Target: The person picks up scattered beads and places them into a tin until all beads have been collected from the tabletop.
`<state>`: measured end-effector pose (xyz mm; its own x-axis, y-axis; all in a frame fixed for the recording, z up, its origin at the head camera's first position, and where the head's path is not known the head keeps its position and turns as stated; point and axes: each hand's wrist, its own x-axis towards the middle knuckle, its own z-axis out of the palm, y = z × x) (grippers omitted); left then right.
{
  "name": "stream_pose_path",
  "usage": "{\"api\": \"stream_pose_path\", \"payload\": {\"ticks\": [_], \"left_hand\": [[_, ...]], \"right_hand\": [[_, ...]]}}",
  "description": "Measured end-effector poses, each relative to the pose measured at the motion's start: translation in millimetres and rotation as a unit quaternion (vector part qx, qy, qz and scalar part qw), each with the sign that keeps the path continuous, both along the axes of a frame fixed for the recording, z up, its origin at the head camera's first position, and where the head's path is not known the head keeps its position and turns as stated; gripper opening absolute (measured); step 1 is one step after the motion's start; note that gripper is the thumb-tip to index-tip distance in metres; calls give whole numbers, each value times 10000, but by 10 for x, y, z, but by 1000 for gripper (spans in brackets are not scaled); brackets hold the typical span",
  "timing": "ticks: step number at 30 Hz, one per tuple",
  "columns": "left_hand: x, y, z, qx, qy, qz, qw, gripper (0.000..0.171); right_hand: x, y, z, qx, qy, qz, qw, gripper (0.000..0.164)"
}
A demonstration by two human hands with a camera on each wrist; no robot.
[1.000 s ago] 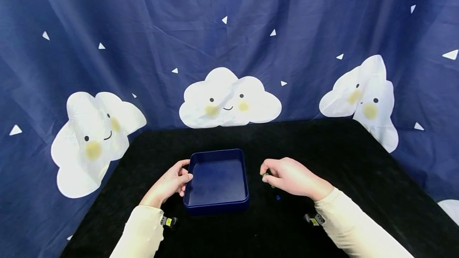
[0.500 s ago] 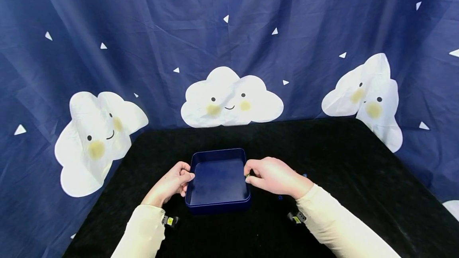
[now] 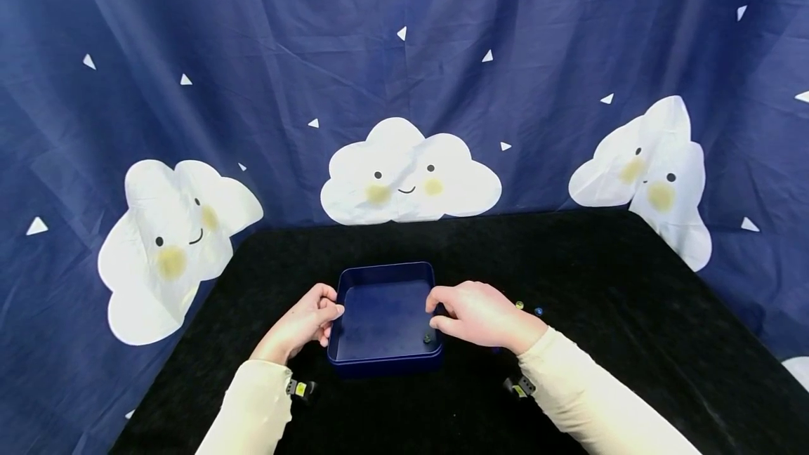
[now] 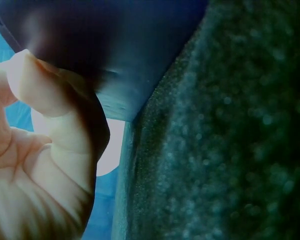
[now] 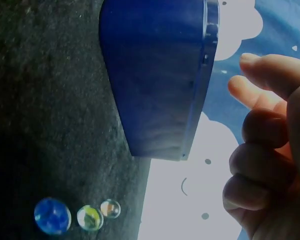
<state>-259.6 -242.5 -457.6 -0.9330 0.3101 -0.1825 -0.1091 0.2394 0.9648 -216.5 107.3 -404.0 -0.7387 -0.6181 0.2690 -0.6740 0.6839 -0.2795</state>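
A dark blue open box [image 3: 385, 321] sits on the black cloth. My left hand [image 3: 306, 325] grips its left rim, thumb on top and fingers against the outer wall; in the left wrist view the fingers [image 4: 45, 95] lie at the box wall [image 4: 125, 65]. Over the right rim is my right hand [image 3: 477, 314], its thumb and index finger apart with nothing between them. A small green marble [image 3: 427, 338] lies inside the box near the right wall. In the right wrist view, the remaining fingers [image 5: 262, 160] are curled and the box's side wall [image 5: 155, 85] stands beyond them.
Right of the box lie more glass marbles: a yellow-green one [image 3: 520, 305], a blue one [image 3: 538, 312] and another blue one [image 3: 496, 350] partly behind the hand. The right wrist view also shows a clear marble with orange [image 5: 110, 208]. A blue cloud-print curtain [image 3: 404, 90] hangs behind.
My right hand has moved left to the box's right rim with a marble and let it go; the green marble is now inside. The left hand stays on the box.
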Motion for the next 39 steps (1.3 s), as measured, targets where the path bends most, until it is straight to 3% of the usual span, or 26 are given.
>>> {"api": "stream_pose_path", "payload": {"ticks": [10, 23, 30, 39], "left_hand": [[-4, 5, 13, -44, -2, 16, 10000, 29], [33, 12, 55, -209, 118, -28, 9997, 35], [35, 13, 63, -234, 142, -17, 9996, 34], [27, 15, 45, -202, 119, -32, 9997, 34]], "right_hand": [[5, 240, -57, -309, -118, -195, 9993, 12], [46, 785, -170, -931, -762, -803, 9895, 9], [59, 1042, -166, -1053, -642, -1217, 9849, 14], [53, 1258, -181, -1332, -796, -1410, 9778, 14]]}}
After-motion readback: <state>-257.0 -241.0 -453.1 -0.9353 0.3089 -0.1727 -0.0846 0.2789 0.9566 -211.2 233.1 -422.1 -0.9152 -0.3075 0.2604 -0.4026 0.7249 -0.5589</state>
